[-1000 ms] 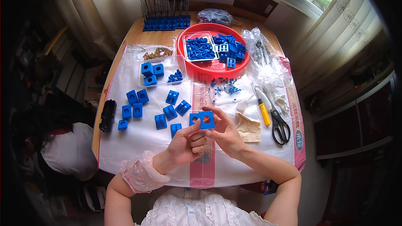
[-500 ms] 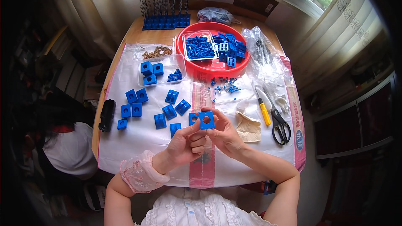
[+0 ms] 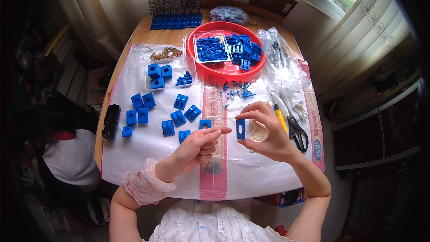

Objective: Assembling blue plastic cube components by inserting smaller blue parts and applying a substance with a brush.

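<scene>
Wooden table (image 3: 134, 36) under white plastic sheet (image 3: 148, 148); red tray (image 3: 224, 72), blue blocks (image 3: 179, 117) beyond hands; scissors (image 3: 296, 130) beside right hand (image 3: 268, 135).

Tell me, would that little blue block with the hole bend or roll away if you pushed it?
The small blue block probably stays stiff: it looks like hard plastic and keeps its flat shape while pinched in the right hand. It likely would not roll, since its edges look square. It seems light, because just fingertips hold it up.
</scene>
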Action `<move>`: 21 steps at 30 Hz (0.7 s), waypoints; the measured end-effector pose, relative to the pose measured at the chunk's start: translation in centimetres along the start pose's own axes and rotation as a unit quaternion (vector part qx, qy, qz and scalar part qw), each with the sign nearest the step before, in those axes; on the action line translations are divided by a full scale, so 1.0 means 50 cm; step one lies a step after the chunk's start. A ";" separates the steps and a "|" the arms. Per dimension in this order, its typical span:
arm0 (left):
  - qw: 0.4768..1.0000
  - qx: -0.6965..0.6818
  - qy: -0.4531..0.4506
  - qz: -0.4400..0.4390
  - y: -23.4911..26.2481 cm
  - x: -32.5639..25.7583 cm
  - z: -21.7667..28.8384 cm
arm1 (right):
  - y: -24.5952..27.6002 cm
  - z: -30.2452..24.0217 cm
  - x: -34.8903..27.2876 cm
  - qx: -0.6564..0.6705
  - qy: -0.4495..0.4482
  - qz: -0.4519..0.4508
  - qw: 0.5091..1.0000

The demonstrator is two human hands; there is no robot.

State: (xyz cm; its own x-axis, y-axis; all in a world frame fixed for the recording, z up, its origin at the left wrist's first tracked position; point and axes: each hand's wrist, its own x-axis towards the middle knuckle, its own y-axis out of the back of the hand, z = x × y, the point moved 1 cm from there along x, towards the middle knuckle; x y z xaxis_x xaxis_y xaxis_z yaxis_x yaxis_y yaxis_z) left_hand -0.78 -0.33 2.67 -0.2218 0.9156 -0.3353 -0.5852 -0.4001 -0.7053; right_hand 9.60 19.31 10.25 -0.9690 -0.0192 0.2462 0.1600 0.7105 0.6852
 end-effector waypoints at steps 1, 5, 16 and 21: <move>1.000 0.010 -0.004 0.004 -0.001 0.000 -0.002 | 0.009 -0.010 0.000 -0.072 0.010 -0.012 0.997; 0.999 0.043 -0.011 0.005 -0.015 -0.001 -0.018 | 0.013 -0.055 -0.003 -0.323 0.040 -0.074 0.943; 0.999 -0.026 0.001 -0.045 -0.006 0.016 -0.054 | -0.017 -0.122 0.046 -0.412 0.129 -0.175 0.885; 0.998 -0.036 -0.011 -0.059 -0.001 0.014 -0.057 | -0.021 -0.126 0.051 -0.390 0.134 -0.175 0.894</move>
State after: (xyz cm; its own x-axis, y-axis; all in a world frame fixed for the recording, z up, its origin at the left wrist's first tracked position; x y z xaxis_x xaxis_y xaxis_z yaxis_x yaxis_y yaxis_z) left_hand 1.30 0.20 0.69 -0.1711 0.9571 -0.2337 -0.5513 -0.2896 -0.7824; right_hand 8.14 14.08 14.49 -0.9224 -0.3861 0.0060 0.0385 -0.0767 0.9963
